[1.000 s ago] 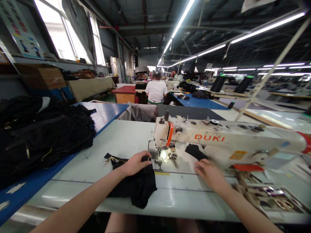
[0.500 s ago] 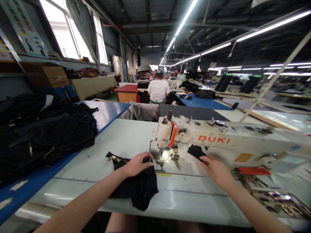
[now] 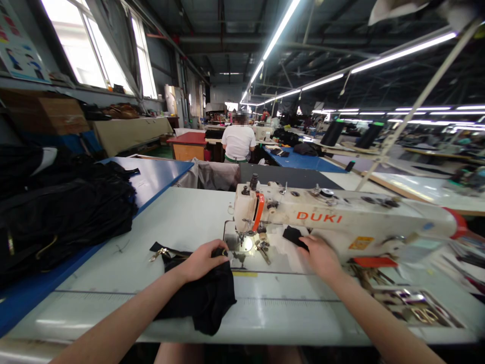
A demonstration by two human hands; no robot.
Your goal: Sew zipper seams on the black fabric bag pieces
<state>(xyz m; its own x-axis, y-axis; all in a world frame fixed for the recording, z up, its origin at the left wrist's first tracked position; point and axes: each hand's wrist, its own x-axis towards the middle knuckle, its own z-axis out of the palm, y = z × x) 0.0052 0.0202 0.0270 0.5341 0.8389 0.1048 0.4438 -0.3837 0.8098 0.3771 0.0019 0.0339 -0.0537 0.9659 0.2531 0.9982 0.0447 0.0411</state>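
My left hand (image 3: pixel 206 260) is closed on the upper edge of a black fabric piece (image 3: pixel 212 298), which drapes toward the table's front edge. A brass zipper pull (image 3: pixel 159 254) lies at that piece's left end. My right hand (image 3: pixel 322 259) has its fingers on a small black fabric patch (image 3: pixel 292 235) lying under the machine arm, thumb and fingers closed at its right end. Between my hands stands a white sewing machine (image 3: pixel 280 212) with its needle area lit. Neither fabric piece is under the presser foot (image 3: pixel 242 235).
A heap of black garments (image 3: pixel 64 217) sits on the blue table (image 3: pixel 151 194) to the left. At the right, a tray (image 3: pixel 450 318) with metal parts is set into the pale worktable (image 3: pixel 197 207). A co-worker (image 3: pixel 238 141) in white sits ahead, facing away.
The whole view has swung right, so everything appears further left. My right hand now covers more of the small patch. My left hand keeps its hold on the larger piece.
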